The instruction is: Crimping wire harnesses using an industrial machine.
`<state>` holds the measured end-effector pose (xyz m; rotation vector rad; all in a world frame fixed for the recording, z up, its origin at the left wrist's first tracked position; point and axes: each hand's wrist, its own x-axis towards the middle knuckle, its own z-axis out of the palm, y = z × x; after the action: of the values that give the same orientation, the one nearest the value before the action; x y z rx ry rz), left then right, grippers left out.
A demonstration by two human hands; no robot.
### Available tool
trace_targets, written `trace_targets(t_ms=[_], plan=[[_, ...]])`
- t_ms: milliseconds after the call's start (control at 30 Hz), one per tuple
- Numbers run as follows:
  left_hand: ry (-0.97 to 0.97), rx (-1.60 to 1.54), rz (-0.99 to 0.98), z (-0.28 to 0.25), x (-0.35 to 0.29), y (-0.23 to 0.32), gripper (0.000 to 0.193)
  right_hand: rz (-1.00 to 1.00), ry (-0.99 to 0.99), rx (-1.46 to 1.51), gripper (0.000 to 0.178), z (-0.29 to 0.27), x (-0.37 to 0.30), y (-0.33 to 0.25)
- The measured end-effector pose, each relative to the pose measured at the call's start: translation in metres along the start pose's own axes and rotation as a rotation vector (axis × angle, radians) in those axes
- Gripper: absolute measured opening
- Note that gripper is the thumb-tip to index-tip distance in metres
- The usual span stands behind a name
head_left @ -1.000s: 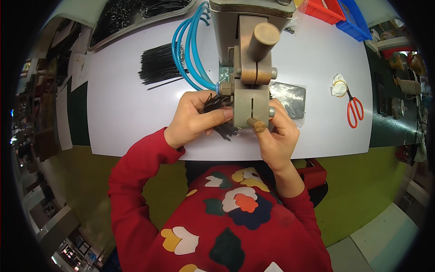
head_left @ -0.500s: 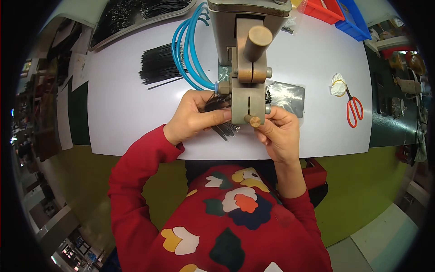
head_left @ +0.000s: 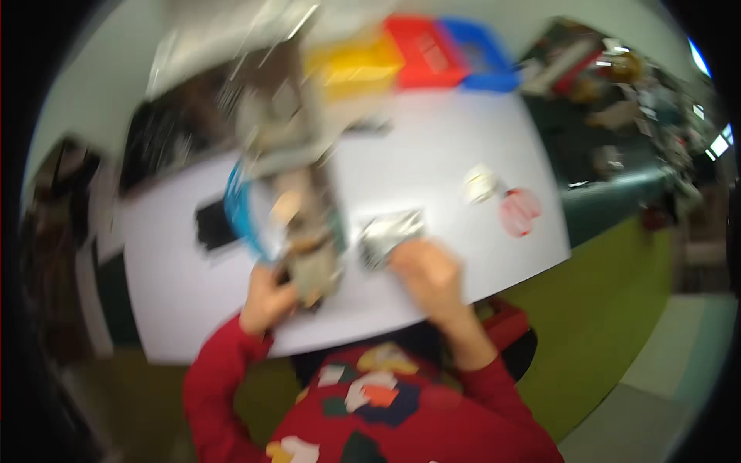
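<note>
The view is smeared by motion. My left hand (head_left: 268, 299) is closed at the left side of the bench press (head_left: 315, 270), its thumb toward the machine. A dark patch at its fingertips is the bundle of thin black wires (head_left: 285, 275), mostly hidden. To the right of the press, my right hand (head_left: 429, 279) is curled with its fingers together, at the near edge of a flat, shiny silver-grey packet (head_left: 394, 230). Whatever its fingers hold is too blurred to make out. Blue tubing (head_left: 239, 208) loops left of the press, over a pile of black wires (head_left: 214, 225).
Yellow (head_left: 355, 68), red (head_left: 423, 52) and blue (head_left: 480, 55) bins line the back of the white table (head_left: 463, 131). Red-handled scissors (head_left: 520, 212) lie at the right beside a white wad (head_left: 480, 184). A dark tray (head_left: 174, 131) stands back left.
The whole view has shifted and tilted, bringing the yellow bin into sight. My right hand has moved away from the press, rightward to the silver-grey packet. My left hand remains beside the press.
</note>
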<state>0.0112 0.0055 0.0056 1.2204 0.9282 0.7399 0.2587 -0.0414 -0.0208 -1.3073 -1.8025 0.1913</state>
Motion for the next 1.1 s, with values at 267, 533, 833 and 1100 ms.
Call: trace_targets(t_ms=[267, 533, 833, 1100], plan=[[0.086, -0.228, 0.046, 0.002, -0.018, -0.002, 0.029, -0.021, -0.053, -0.095, 0.012, -0.001, 0.0, -0.03], [0.119, -0.284, 0.037, -0.012, -0.015, -0.021, 0.023, -0.055, 0.001, -0.114, 0.012, 0.002, -0.001, -0.02], [0.103, -0.221, 0.091, -0.001, -0.01, -0.015, 0.021, -0.077, 0.046, -0.01, 0.011, 0.002, -0.001, -0.017], [0.058, -0.294, 0.09, -0.011, -0.01, -0.019, 0.022, -0.085, 0.085, 0.031, 0.01, 0.002, -0.004, -0.019]])
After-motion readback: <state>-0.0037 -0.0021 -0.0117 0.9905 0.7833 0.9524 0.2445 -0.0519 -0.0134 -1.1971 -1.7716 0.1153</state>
